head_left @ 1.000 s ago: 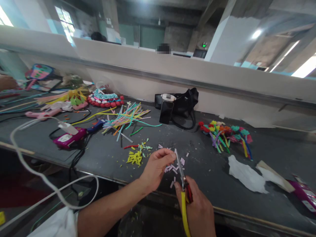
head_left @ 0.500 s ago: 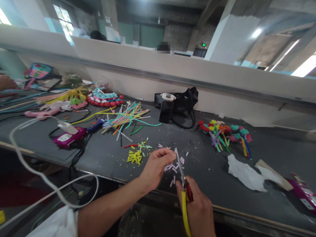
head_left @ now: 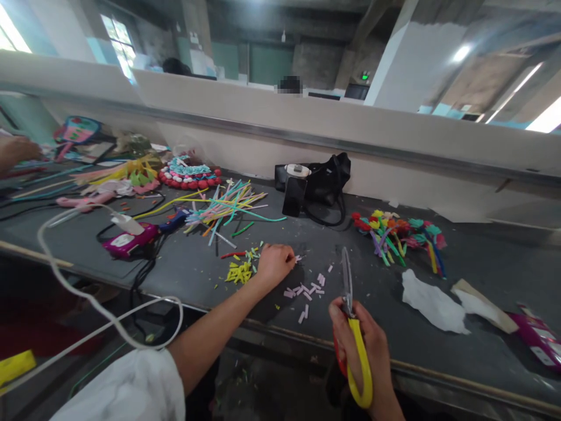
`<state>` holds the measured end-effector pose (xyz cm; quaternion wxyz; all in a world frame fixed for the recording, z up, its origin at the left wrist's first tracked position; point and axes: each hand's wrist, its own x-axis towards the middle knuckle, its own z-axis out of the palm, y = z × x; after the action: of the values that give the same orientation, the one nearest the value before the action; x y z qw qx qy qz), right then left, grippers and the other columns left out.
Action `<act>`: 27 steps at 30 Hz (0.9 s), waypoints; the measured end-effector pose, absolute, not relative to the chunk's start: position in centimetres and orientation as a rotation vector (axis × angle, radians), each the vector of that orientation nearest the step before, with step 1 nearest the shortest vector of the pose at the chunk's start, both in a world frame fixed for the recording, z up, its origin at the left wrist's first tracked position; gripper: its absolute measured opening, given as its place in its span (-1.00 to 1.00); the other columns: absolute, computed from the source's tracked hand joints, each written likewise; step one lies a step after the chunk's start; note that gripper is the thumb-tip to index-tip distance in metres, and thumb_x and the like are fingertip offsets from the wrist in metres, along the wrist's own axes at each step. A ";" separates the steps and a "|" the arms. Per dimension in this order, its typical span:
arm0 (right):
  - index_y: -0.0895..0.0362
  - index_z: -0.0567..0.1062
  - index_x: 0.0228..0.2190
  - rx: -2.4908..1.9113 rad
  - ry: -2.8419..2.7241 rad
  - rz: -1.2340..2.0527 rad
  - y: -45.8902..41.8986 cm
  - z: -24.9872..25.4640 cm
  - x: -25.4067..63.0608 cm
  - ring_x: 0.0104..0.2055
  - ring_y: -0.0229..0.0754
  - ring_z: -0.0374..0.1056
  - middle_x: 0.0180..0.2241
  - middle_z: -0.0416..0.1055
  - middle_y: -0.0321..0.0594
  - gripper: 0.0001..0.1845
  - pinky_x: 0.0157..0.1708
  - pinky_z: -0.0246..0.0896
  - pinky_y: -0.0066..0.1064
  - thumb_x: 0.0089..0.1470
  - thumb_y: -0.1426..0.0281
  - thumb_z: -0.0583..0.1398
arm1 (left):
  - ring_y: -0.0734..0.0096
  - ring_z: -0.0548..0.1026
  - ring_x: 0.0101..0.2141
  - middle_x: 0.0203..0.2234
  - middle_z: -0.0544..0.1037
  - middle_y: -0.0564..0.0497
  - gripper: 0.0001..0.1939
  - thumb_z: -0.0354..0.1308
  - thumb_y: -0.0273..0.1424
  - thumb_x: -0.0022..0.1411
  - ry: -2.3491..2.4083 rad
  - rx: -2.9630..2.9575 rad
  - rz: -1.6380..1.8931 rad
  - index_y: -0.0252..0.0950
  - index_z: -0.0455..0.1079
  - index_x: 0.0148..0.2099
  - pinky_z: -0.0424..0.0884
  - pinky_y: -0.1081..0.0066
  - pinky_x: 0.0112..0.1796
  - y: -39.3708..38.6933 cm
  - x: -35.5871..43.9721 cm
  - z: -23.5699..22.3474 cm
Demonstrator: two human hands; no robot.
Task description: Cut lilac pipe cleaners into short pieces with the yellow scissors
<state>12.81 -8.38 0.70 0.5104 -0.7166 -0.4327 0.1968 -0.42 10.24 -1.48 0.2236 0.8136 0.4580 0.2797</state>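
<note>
My right hand point(head_left: 366, 351) is wrapped round a pair of scissors point(head_left: 360, 362) with one yellow and one red handle. Their blades point away from me, close together, above the front of the table. My left hand point(head_left: 276, 264) is lowered to the tabletop with its fingers curled together; a pale lilac bit shows at the fingertips, and whether they grip it is hidden. Short lilac cut pieces point(head_left: 312, 287) lie scattered between my hands. To the left of my left hand is a small heap of yellow cut pieces point(head_left: 239, 272), with some pale green bits beside it.
Long coloured pipe cleaners point(head_left: 232, 204) lie in a loose bundle behind. A black bag point(head_left: 328, 181) with a phone point(head_left: 294, 196) leaning on it stands by the partition. Pipe-cleaner flowers point(head_left: 398, 231), white paper point(head_left: 432, 301) and a purple device point(head_left: 131, 238) with cables are around. Someone's hand point(head_left: 17, 153) is far left.
My left hand has moved away from the scissor blades, forward and left, down to the table. My right hand has drawn the scissors to the right, and their blades no longer reach the left fingertips.
</note>
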 end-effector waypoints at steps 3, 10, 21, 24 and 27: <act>0.12 0.46 -0.34 -1.705 -1.006 0.630 -8.6 0.5 13.5 -0.77 -0.38 0.09 -0.74 0.19 -0.48 -0.61 -0.76 0.06 -0.58 0.07 0.03 0.17 | 0.22 0.43 -0.25 -0.38 0.54 -0.08 -0.84 0.07 -0.45 0.17 1.260 2.382 0.719 -0.27 0.48 -0.35 0.14 0.22 -0.10 10.0 -0.1 -1.7; 0.16 0.44 -0.27 -1.550 -0.886 0.701 -8.2 1.0 14.7 -0.78 -0.39 0.08 -0.75 0.15 -0.51 -0.61 -0.79 0.02 -0.60 0.08 0.07 0.19 | 0.24 0.45 -0.20 -0.30 0.55 -0.07 -0.82 0.06 -0.36 0.21 1.078 2.624 0.589 -0.24 0.49 -0.27 0.15 0.25 -0.12 7.9 2.4 -1.3; 0.13 0.42 -0.29 -1.474 -0.890 0.704 -7.4 1.7 15.1 -0.78 -0.42 0.10 -0.75 0.15 -0.53 -0.66 -0.78 0.05 -0.64 0.07 0.11 0.21 | 0.12 0.49 -0.25 -0.35 0.57 -0.20 -0.81 0.05 -0.42 0.14 1.089 2.772 0.390 -0.35 0.49 -0.34 0.20 0.15 -0.14 7.5 5.7 -1.6; 0.13 0.43 -0.26 -1.464 -0.920 0.697 -7.3 1.5 15.1 -0.76 -0.42 0.12 -0.73 0.18 -0.51 -0.67 -0.76 0.08 -0.64 0.09 0.13 0.20 | 0.10 0.50 -0.25 -0.34 0.58 -0.23 -0.81 0.07 -0.44 0.10 1.079 2.772 0.354 -0.36 0.50 -0.34 0.20 0.12 -0.10 7.6 6.2 -1.4; 0.13 0.43 -0.27 -1.463 -0.958 0.694 -7.2 1.4 15.0 -0.76 -0.41 0.13 -0.73 0.18 -0.51 -0.69 -0.76 0.09 -0.63 0.10 0.14 0.19 | 0.10 0.51 -0.25 -0.37 0.59 -0.23 -0.85 0.11 -0.47 0.03 1.065 2.741 0.350 -0.36 0.51 -0.37 0.20 0.12 -0.07 8.0 6.8 -1.1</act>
<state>15.02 -7.24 1.44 0.5891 -0.6284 -0.4112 0.2981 6.83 8.00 -1.12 0.0900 0.9219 0.3580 0.1178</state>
